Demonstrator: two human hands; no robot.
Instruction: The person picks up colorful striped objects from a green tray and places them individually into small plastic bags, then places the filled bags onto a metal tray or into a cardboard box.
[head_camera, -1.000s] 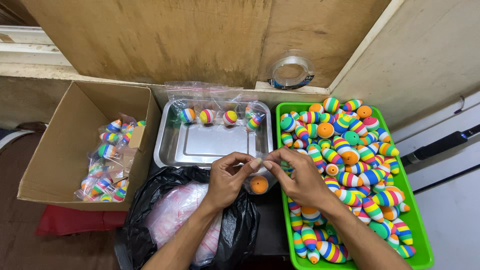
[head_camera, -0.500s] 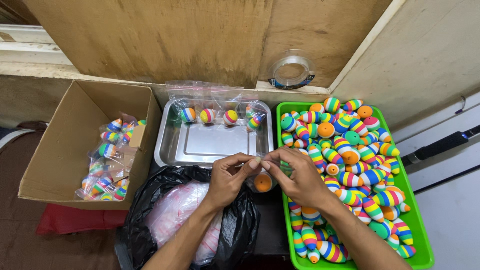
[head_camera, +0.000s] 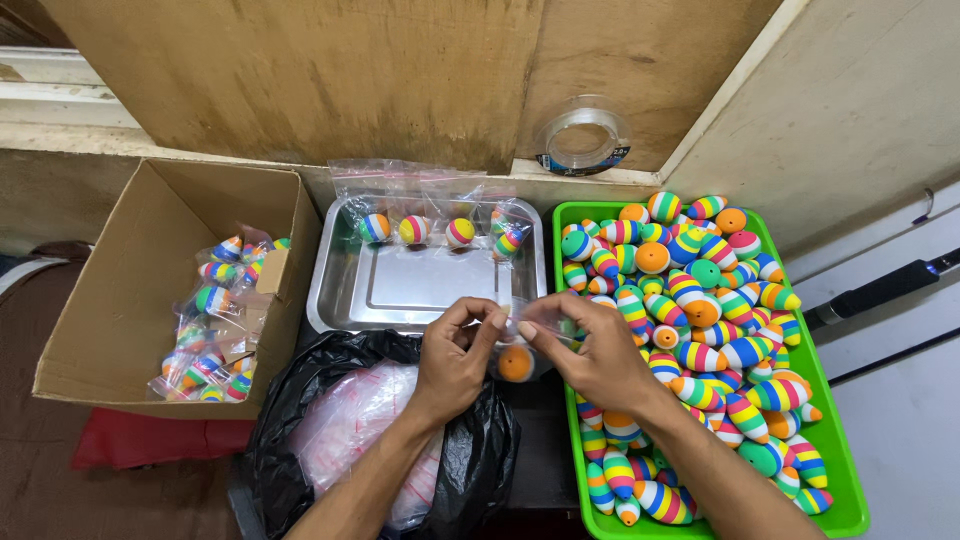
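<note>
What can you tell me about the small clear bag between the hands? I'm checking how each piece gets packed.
The small clear bag is thin, see-through plastic, hanging mouth-up above the black bag's edge. One striped float sits at its bottom, orange end toward the camera. The left hand and right hand each pinch the bag's top edge between thumb and fingertips, close together. Whether the mouth is sealed cannot be told.

Four bagged striped balls (head_camera: 414, 230) lie in one steel tray (head_camera: 340, 300), and one more bag with a ball (head_camera: 516, 362) hangs between two hands (head_camera: 455, 362). There is one green tray (head_camera: 838, 500) heaped with floats too many to count, one cardboard box (head_camera: 110, 330), one black bag (head_camera: 470, 470) and one tape roll (head_camera: 584, 141).
</note>
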